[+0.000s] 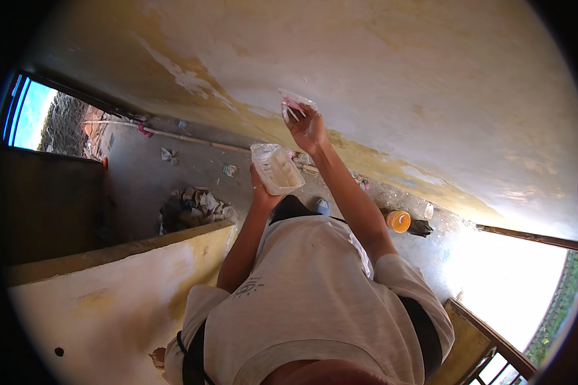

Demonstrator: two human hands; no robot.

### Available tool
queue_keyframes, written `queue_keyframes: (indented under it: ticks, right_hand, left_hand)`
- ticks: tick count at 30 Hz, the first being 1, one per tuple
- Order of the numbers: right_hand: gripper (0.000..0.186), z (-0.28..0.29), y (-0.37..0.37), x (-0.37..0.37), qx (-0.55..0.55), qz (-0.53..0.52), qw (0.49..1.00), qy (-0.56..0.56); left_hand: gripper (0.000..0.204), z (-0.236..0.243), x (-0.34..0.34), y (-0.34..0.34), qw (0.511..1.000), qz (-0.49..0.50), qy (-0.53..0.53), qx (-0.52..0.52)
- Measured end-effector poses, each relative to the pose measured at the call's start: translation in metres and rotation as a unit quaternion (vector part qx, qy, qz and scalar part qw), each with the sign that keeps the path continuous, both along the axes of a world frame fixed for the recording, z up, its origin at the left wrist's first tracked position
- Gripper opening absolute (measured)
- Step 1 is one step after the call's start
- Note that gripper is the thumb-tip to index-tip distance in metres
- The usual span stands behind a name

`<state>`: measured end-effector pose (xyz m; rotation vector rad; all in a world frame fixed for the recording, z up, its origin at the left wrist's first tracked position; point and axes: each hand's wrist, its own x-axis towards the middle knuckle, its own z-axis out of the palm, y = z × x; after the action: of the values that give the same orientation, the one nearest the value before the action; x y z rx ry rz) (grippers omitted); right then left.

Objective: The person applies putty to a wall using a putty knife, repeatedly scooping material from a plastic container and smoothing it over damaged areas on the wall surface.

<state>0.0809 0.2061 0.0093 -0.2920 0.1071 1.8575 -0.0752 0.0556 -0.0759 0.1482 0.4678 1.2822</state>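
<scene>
My left hand (263, 194) is wrapped round the side of a translucent, box-shaped plastic tub (277, 168), with its opening turned up. Whitish paste is smeared over the tub's inner walls. Raised ahead of me, my right hand (309, 131) grips a thin, flat scraper (298, 101) with pinkish and white smears. The scraper's flat edge lies at the patchy yellow and whitish wall (392, 77); whether it presses on the surface is hard to tell. White marks also show on the fingers of my right hand.
A long pole (192, 138) lies along the wall's foot. Crumpled litter (202, 208) is heaped left on the grey floor (135, 168), behind a low partition wall (122, 276). An orange bucket (399, 221) stands right, beside a dark bag (420, 228). A blue shoe (322, 206) shows below me.
</scene>
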Motion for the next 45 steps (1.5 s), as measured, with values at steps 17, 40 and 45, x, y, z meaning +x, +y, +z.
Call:
queue_keyframes:
  ticks: [17, 40, 45]
  right_hand:
    - [0.025, 0.069, -0.083, 0.098, 0.294, -0.117, 0.936, -0.156]
    - [0.015, 0.0, -0.11, -0.011, 0.002, -0.37, 0.631, -0.682]
    - [0.016, 0.012, -0.05, -0.023, -0.056, -0.518, 0.563, -0.642]
  left_hand:
    - [0.065, -0.009, 0.006, 0.003, 0.996, 0.068, 0.048, 0.015]
    - [0.063, 0.023, -0.11, 0.121, 0.991, -0.129, -0.017, -0.032]
    - [0.06, 0.025, -0.17, 0.165, 0.983, -0.183, 0.006, -0.001]
